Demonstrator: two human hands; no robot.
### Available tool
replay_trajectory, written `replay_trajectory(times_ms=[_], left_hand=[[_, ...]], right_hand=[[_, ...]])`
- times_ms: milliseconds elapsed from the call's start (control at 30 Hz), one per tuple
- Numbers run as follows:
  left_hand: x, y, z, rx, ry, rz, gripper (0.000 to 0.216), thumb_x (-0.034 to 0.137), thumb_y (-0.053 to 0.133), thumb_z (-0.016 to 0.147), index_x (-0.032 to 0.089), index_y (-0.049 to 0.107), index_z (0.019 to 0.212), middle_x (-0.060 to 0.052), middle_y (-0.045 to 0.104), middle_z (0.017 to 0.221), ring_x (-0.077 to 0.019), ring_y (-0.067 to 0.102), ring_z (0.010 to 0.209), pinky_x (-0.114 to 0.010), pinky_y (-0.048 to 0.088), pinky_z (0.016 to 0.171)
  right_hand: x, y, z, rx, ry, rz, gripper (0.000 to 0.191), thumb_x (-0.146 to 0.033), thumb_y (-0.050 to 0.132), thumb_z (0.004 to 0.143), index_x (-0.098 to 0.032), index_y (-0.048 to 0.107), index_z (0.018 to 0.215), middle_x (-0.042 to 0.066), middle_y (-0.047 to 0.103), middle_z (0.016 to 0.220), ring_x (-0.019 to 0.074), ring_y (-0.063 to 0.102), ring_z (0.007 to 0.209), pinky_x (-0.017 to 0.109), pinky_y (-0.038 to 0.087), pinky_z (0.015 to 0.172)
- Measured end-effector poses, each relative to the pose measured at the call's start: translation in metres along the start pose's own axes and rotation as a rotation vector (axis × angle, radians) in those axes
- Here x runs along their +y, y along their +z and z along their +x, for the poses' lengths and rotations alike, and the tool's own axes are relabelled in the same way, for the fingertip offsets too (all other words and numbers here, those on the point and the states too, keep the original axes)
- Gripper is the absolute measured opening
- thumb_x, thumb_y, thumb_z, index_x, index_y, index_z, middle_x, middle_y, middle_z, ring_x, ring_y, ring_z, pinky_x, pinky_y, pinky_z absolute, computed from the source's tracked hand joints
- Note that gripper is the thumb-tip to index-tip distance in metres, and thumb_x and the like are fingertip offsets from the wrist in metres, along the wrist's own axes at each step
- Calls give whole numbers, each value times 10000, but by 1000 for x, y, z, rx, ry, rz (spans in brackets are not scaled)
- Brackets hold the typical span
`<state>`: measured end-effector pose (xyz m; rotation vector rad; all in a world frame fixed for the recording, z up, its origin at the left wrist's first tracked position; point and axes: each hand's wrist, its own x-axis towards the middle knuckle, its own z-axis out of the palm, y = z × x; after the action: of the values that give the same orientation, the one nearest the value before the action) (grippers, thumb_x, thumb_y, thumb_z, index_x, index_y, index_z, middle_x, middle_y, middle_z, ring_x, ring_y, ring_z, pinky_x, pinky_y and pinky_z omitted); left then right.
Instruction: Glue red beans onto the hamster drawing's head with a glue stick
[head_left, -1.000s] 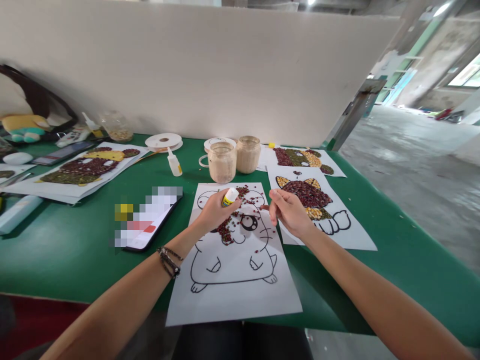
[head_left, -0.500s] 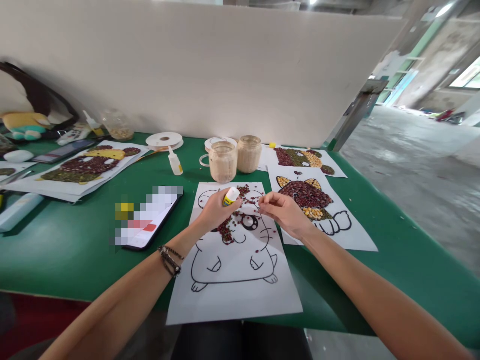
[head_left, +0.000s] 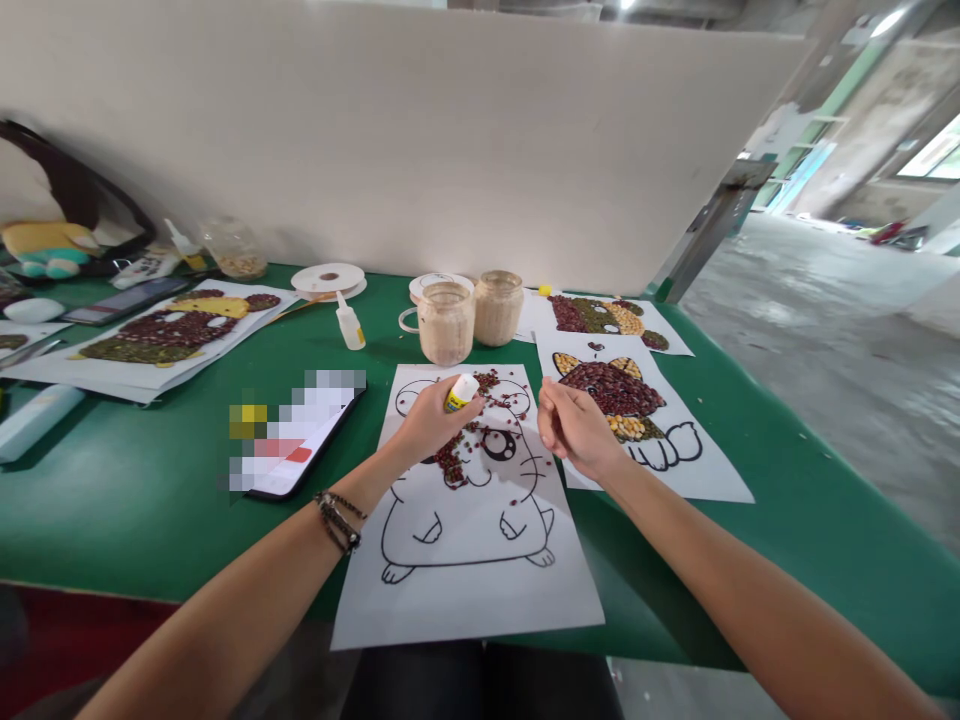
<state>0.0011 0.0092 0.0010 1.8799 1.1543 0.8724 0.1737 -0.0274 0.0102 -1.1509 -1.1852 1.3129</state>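
Observation:
My left hand (head_left: 427, 418) is wrapped round a small white glue bottle (head_left: 462, 392) with a yellow label, above the upper part of a line drawing of a hamster-like animal (head_left: 465, 600). Red and green beans (head_left: 451, 464) cover a strip down its face, and loose ones are scattered about the head. My right hand (head_left: 574, 430) is closed, thumb and fingertips together, over the left edge of a fox picture (head_left: 694, 478) filled with beans and corn kernels. Whatever its fingers may hold is hidden.
Two jars (head_left: 446, 325) stand behind the drawing, beside another glue bottle (head_left: 349, 322) and white spools (head_left: 328, 280). A phone (head_left: 300, 450) lies left of the drawing. Finished bean pictures (head_left: 169, 340) lie farther left, and another (head_left: 600, 315) at the back right. A white panel (head_left: 375, 140) bounds the table's rear.
My right hand has drawn back to the right, off the drawing's edge, and its fingers have curled in. My left hand stays in place with the glue bottle.

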Motion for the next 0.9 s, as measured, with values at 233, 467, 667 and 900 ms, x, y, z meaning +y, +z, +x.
replay_trajectory(times_ms=[233, 467, 667, 900], left_hand=[[-1, 0, 1, 18, 15, 39, 228, 349, 461, 727, 180, 385, 593, 68, 378, 447, -55, 330, 395, -196, 275, 402], [0, 0, 0, 13, 20, 15, 220, 370, 464, 726, 178, 422, 630, 67, 383, 453, -57, 336, 399, -197, 282, 405], [1, 1, -1, 17, 5, -14, 197, 357, 466, 723, 177, 442, 647, 68, 393, 443, -52, 322, 375, -195, 271, 383], [-3, 1, 0, 13, 20, 23, 201, 361, 457, 730, 175, 445, 655, 58, 403, 475, -49, 330, 386, -191, 281, 388]], right_hand=[[2, -1, -1, -205, -13, 4, 252, -307, 621, 679, -166, 423, 613, -48, 587, 586, 24, 511, 466, 152, 405, 478], [2, -1, 0, -238, 40, -41, 259, -376, 567, 713, -168, 428, 643, -26, 617, 544, 48, 532, 389, 158, 398, 407], [-1, 1, -3, -161, -3, -61, 307, -460, 482, 746, -190, 382, 640, -66, 546, 390, 41, 419, 246, 142, 311, 290], [0, 1, -3, -122, -16, -89, 345, -481, 469, 749, -191, 354, 600, -88, 472, 320, 18, 291, 198, 126, 201, 243]])
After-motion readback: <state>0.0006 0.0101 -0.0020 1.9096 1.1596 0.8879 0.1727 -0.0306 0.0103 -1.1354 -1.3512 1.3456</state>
